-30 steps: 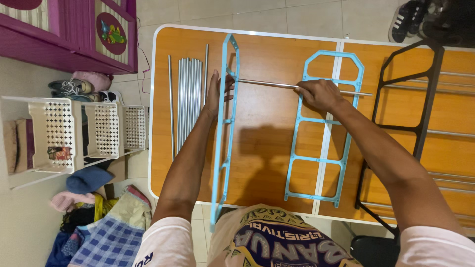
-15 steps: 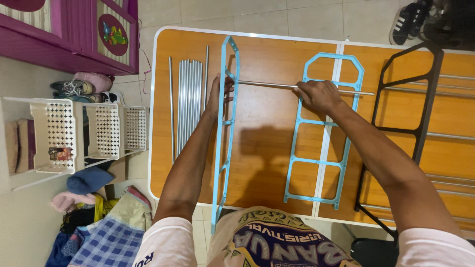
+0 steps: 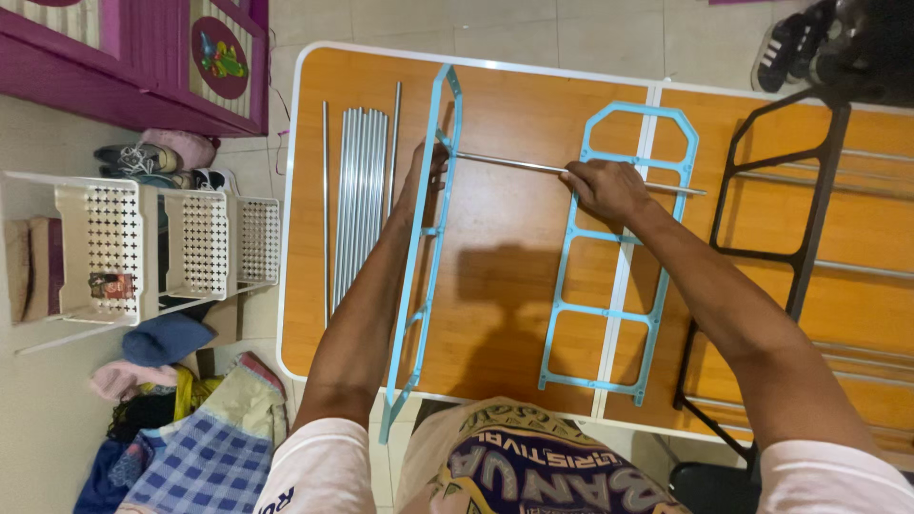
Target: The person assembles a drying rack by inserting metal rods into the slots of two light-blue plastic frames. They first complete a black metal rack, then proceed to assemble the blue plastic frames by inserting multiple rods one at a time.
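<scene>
Left hand [image 3: 422, 176] grips the upright blue frame [image 3: 419, 249], fingers wrapped round its rail. Right hand [image 3: 605, 187], at three o'clock, pinches the metal rod [image 3: 509, 164] whose tip touches that frame

Premises: a lived-in room of a home. Evidence: pale tiled floor [image 3: 495, 24]; a folding wooden-topped table [image 3: 505, 276] serving as the work surface; a magenta cabinet [image 3: 143, 57] at 10 o'clock; white plastic storage baskets [image 3: 143, 247] at 9 o'clock, shoes [image 3: 143, 157] beside them; piled clothing and a checked cloth [image 3: 190, 447] at 8 o'clock; sneakers [image 3: 790, 43] at 1 o'clock.
</scene>
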